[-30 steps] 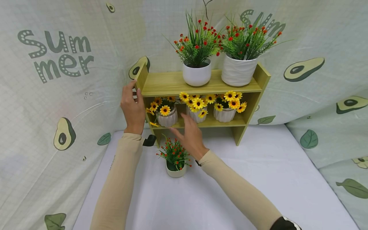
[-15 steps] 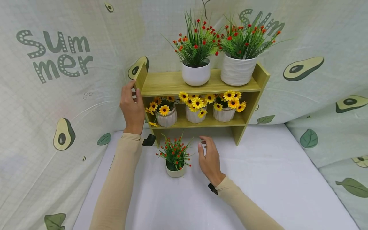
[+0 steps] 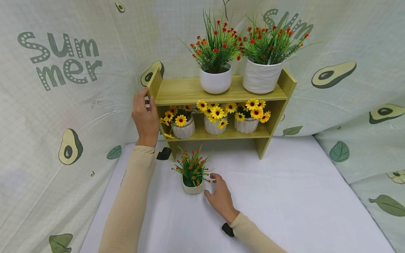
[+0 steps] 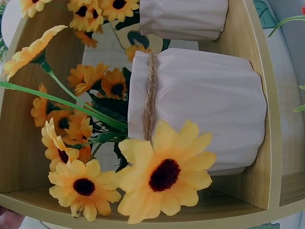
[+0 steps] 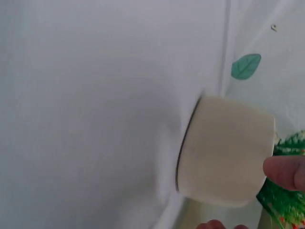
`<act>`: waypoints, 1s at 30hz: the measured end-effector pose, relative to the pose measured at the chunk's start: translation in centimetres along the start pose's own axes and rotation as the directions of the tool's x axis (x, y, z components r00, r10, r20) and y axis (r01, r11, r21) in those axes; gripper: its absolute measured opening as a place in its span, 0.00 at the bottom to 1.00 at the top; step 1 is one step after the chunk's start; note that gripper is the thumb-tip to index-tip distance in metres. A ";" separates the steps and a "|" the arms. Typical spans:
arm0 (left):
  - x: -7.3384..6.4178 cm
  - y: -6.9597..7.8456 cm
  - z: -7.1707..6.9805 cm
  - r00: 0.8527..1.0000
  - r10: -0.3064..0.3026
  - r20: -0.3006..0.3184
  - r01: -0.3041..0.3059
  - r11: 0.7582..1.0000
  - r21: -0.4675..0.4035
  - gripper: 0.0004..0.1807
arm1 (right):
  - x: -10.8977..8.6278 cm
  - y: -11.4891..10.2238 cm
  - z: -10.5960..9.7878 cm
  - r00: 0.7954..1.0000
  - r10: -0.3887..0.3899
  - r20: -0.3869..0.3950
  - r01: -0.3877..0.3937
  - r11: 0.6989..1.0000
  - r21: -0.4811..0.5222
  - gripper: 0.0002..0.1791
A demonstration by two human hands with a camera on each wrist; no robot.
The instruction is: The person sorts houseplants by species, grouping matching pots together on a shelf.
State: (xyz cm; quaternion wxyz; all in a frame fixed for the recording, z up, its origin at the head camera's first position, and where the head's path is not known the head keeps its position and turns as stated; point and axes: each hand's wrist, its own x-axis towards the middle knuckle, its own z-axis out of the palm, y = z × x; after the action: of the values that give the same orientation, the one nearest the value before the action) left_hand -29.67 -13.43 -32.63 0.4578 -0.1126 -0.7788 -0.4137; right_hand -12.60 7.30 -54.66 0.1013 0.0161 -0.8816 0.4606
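Note:
My left hand [image 3: 146, 119] rests its fingertips against the left side panel of a wooden shelf unit [image 3: 181, 89]. Just inside that panel, on the middle shelf, stands a ribbed white pot of yellow sunflowers [image 3: 183, 129]; the left wrist view shows twine round the same pot [image 4: 205, 105]. My right hand [image 3: 220, 196], thumb and fingers spread apart, is just right of a small cream pot with red-flowered greenery [image 3: 192, 189] on the table. Up close in the right wrist view, a fingertip [image 5: 285, 171] overlaps the rim of that cream pot [image 5: 226, 152].
Two more sunflower pots [image 3: 216, 127] share the middle shelf. On the top board stand a smooth white pot [image 3: 216, 82] and a wavy-textured white pot [image 3: 262, 78], both with red flowers. A white cloth [image 3: 300, 196] covers the table, and printed fabric [image 3: 79, 116] hangs behind.
My right hand has drawn back from the middle shelf, swung out to the right, then come down beside the cream pot. My left hand has stayed at the side panel.

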 end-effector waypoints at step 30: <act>0.0 -0.1 0.1 1.000 -0.014 -0.005 0.014 1.000 0.002 0.17 | 2.0 -1.5 7.0 0.983 0.072 -0.167 -0.082 0.995 -0.054 0.49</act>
State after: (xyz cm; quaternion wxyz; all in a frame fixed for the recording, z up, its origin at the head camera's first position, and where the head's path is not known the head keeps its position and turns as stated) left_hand -29.74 -13.41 -32.72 0.4571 -0.1057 -0.7787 -0.4165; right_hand -15.53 0.84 -56.99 0.1563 -0.0590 -0.8839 0.4369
